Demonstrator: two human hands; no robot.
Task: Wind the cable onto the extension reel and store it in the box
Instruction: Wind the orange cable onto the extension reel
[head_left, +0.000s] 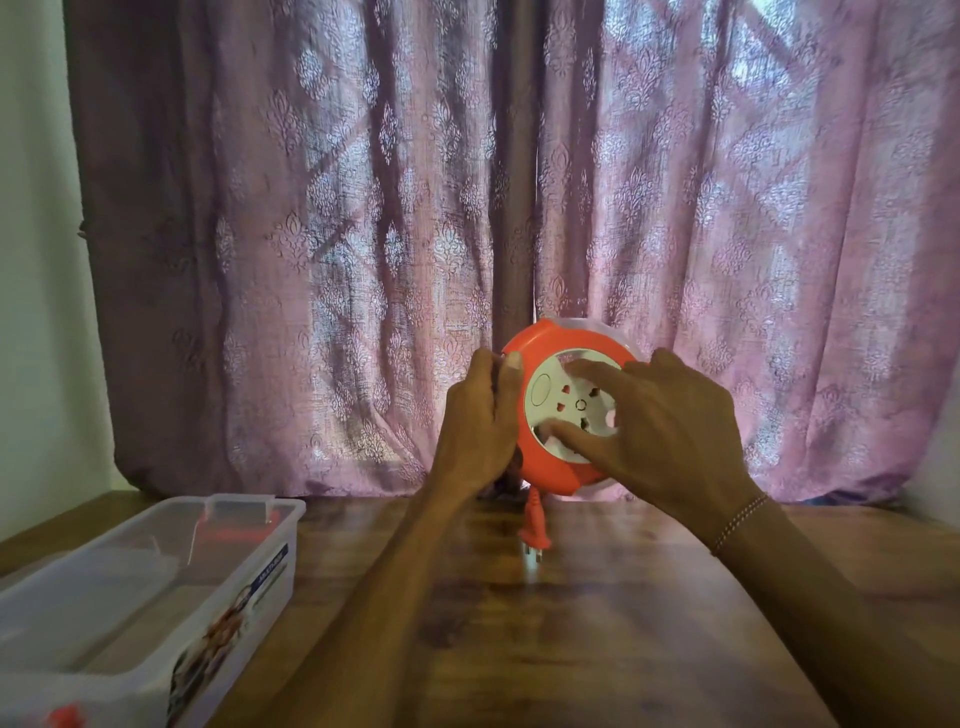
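An orange round extension reel (540, 343) with a white socket face (550, 395) is held upright above the wooden table, its face toward me. My left hand (478, 426) grips its left rim. My right hand (670, 431) lies on the white face with fingers spread, covering the right side. A short piece of orange cable with the orange plug (534, 532) hangs from the reel's bottom, the plug's pins near the tabletop. The clear plastic box (249, 571) stands open at the lower left.
The wooden table (597, 623) fills the foreground. Purple patterned curtains (363, 234) hang right behind the reel at the table's far edge. A pale wall (36, 260) is at the left. Something orange (65, 714) shows at the box's near end.
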